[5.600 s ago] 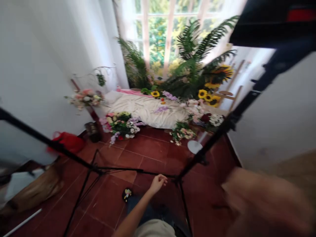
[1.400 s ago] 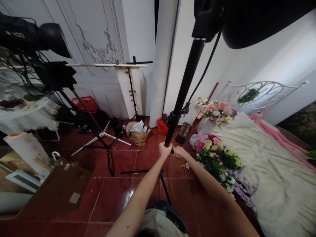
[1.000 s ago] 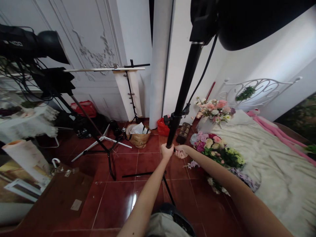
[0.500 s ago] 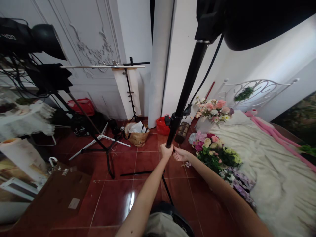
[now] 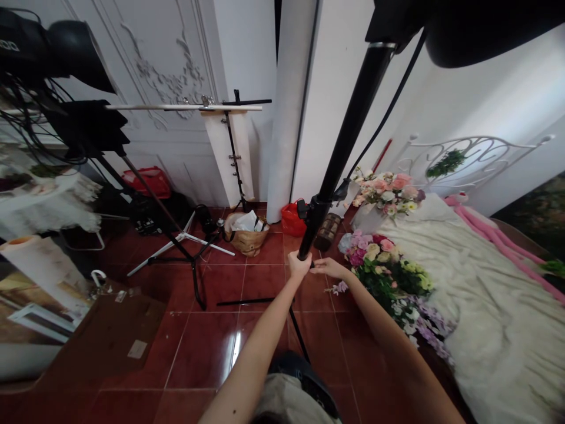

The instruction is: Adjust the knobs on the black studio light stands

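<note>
On my head-camera feed, the person's left hand (image 5: 299, 266) sits at about 12 o'clock from the bottom edge, its fingers (image 5: 295, 259) curled closed around the lower end of a tall black metal light-stand pole (image 5: 348, 141). The right hand (image 5: 329, 268) comes in from 4 o'clock, half open, its fingers (image 5: 335, 271) stretched out flat toward the pole. Their tips reach a thin dark fitting at the pole, but I cannot tell whether they have hold of it.

The pole rises toward 1 o'clock to a large black softbox (image 5: 485, 29), with a black cable (image 5: 384, 112) running beside it. A black clamp collar (image 5: 314, 207) sits just above the hands. Below them, a thin black stand leg (image 5: 298, 335) angles down to the glossy oxblood floor tiles (image 5: 198, 353), and a loose black rod (image 5: 242, 302) lies on the tiles.

At 3 o'clock, a bouquet of pink, cream and lilac artificial flowers (image 5: 388, 277) lies beside a bed with a cream blanket (image 5: 494, 306). At 11 o'clock, a brown paper bag (image 5: 246, 234) stands on the floor near a white-legged tripod stand (image 5: 185, 241). A red plastic bag (image 5: 291, 221) stands just left of the pole.
</note>
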The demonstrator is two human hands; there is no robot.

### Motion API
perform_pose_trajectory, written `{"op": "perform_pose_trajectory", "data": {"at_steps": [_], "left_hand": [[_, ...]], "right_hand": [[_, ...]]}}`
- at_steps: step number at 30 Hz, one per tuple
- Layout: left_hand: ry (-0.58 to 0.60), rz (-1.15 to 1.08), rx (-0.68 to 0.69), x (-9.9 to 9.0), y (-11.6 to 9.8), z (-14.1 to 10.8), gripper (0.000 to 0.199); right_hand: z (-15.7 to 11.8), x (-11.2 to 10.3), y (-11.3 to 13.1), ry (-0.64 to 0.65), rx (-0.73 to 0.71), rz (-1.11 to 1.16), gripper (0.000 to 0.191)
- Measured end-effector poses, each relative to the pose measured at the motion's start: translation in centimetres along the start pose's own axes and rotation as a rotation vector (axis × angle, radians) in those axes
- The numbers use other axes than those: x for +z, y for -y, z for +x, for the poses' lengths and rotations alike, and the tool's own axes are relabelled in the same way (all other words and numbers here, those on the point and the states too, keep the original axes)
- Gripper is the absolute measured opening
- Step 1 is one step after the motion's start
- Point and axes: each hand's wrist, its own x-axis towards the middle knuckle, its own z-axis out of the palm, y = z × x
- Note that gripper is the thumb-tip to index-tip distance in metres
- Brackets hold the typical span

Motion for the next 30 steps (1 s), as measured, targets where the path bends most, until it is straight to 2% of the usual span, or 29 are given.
{"op": "perform_pose_trajectory", "data": {"at_steps": [4, 6, 8, 10, 12, 15, 17, 19, 20, 23, 25, 27, 30], "left_hand": [[0.018, 0.009, -0.01, 0.1, 0.3, 0.0, 0.033], [0.014, 0.012, -0.014, 0.2, 0.5, 0.1, 0.032], [0.014, 0.011, -0.018, 0.3, 0.6, 0.1, 0.033], [0.023, 0.011, -0.021, 0.3, 0.7, 0.2, 0.033], [0.03, 0.016, -0.019, 0.3, 0.6, 0.2, 0.034], [0.029, 0.016, -0.006, 0.1, 0.4, 0.2, 0.036], [0.027, 0.015, -0.003, 0.1, 0.3, 0.1, 0.037], [0.023, 0.012, -0.014, 0.0, 0.2, 0.1, 0.037], [0.019, 0.011, -0.022, 0.0, 0.2, 0.1, 0.038], [0.014, 0.007, -0.041, 0.0, 0.2, 0.2, 0.037], [0.016, 0.006, -0.046, 0.0, 0.0, 0.2, 0.036], [0.006, 0.0, -0.053, 0.1, -0.4, 0.1, 0.034], [-0.032, 0.017, -0.068, -0.1, -1.1, -0.4, 0.031]], "right_hand": [[0.5, -0.5, 0.9, -0.185, -0.159, -0.511, 0.022], [0.0, 0.6, 1.0, -0.32, -0.244, -0.771, 0.011], [-1.1, 2.5, 0.7, -0.465, -0.303, -0.952, 0.018], [-2.5, 4.7, 0.0, -0.614, -0.328, -1.009, 0.03], [-4.0, 6.4, -0.7, -0.699, -0.341, -0.986, 0.035], [-5.6, 6.5, -0.2, -0.721, -0.373, -0.886, 0.029], [-6.1, 5.0, 2.5, -0.819, -0.379, -0.752, 0.023], [-6.1, 2.9, 7.1, -0.986, -0.389, -0.549, 0.025], [-6.0, 1.9, 9.9, -1.006, -0.434, -0.439, 0.033], [-4.9, 0.4, 18.4, -0.846, -0.58, -0.158, 0.062], [-3.9, 0.4, 22.7, -0.8, -0.604, -0.084, 0.067], [-2.8, 0.7, 25.3, -0.839, -0.585, -0.06, 0.057], [-1.7, 0.4, 26.5, -0.862, -0.555, -0.061, 0.033]]}}
